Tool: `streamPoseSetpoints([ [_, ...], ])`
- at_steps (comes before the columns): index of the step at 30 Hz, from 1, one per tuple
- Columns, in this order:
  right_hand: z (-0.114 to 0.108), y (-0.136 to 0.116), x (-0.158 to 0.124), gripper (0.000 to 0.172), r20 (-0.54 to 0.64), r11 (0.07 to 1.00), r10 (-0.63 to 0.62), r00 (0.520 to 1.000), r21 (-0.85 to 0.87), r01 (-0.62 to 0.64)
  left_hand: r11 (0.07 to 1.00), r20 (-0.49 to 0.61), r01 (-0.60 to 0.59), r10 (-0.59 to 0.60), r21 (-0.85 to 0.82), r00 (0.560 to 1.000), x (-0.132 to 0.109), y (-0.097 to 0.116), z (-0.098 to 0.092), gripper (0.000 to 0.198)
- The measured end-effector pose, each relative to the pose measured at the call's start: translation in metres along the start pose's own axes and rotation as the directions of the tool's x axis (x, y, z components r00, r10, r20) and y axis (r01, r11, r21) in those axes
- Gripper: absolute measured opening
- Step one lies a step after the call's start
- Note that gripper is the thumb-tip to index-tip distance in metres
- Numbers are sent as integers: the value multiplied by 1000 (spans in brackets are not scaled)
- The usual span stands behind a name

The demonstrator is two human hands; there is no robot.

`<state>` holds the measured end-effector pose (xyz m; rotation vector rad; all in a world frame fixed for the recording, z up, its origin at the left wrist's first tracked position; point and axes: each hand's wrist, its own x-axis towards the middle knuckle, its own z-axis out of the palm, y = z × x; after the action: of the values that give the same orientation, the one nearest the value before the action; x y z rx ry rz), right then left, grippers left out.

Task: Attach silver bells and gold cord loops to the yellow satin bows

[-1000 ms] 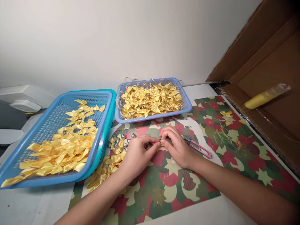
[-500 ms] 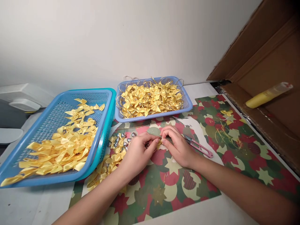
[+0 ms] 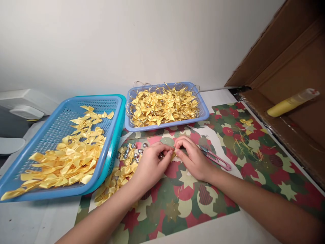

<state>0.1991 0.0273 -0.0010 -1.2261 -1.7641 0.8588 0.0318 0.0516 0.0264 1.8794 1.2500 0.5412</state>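
My left hand (image 3: 154,163) and my right hand (image 3: 193,160) meet over the patterned sheet, thumbs and index fingers pinched together. Between the fingertips shows a bit of a small yellow ribbon bow (image 3: 174,156); the fingers cover most of it. Something shiny, partly hidden, sits by the left fingers. Left of my left hand lie silver bells (image 3: 133,146) among loose yellow bows (image 3: 124,171). A pair of pink-handled thread snips (image 3: 219,161) rests just beyond my right hand, its blades pointing toward the fingers.
A blue basket (image 3: 38,144) of yellow bows is stacked in a teal one (image 3: 111,159) at left. Behind my hands, a periwinkle basket (image 3: 167,126) holds bows with gold cord loops. Thread scraps (image 3: 247,145) lie right, near a cardboard box (image 3: 286,57) with a yellow tube (image 3: 286,105).
My left fingers have shifted slightly at the pinch, drawing a little closer to the right fingertips. Both hands otherwise keep their place, and the baskets and snips have not moved.
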Motion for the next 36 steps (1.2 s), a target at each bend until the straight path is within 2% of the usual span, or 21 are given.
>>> streamPoseSetpoints([
  [15, 1, -2, 2, 13, 3, 997, 74, 997, 20, -74, 959, 16, -193, 194, 208, 981, -4, 2, 5, 19],
  [27, -2, -4, 2, 12, 32, 993, 114, 993, -13, -114, 990, 74, -96, 89, 100, 993, -2, 0, 2, 25],
  [36, 0, -2, 1, 12, 19, 996, 87, 996, -19, -87, 986, 81, -114, 104, 120, 991, -1, 3, 2, 31],
])
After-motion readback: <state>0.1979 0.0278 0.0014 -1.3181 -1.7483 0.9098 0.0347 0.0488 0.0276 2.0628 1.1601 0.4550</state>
